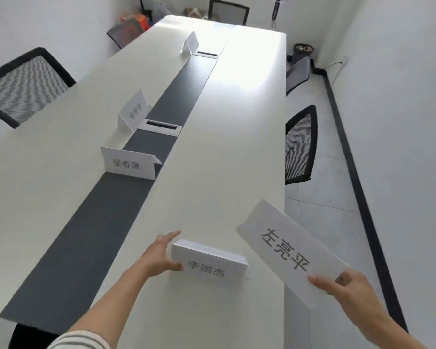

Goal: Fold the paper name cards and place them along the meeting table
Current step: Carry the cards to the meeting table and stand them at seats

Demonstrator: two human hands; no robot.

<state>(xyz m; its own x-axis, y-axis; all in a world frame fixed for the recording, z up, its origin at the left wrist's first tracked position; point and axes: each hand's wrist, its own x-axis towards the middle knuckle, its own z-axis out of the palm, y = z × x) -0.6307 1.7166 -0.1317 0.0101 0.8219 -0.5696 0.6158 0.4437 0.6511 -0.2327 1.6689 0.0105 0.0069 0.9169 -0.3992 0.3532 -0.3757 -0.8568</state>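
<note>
Since the head view is the only view supplied, all findings rest on it. A white folded paper name card with grey print [209, 260] stands on the long white meeting table with a dark grey centre strip [237, 147], near its right edge. The left hand [161, 255] brackets the card's left end with fairly straight fingers, the thumb touching the front face.

The right hand [347, 288] pinches the near end of a flat white paper card with bold black print [287, 248], held in the air over the table edge.

Risks:
- On release, the standing card may spring open or tip.
- The held card, gripped at one end only, may droop.
- A swing of the held card may knock over the standing one.

Not determinable:
- The right fingers under the sheet.
- Whether the held card is already creased.
- The print on the farthest white tent card [190, 42].
</note>
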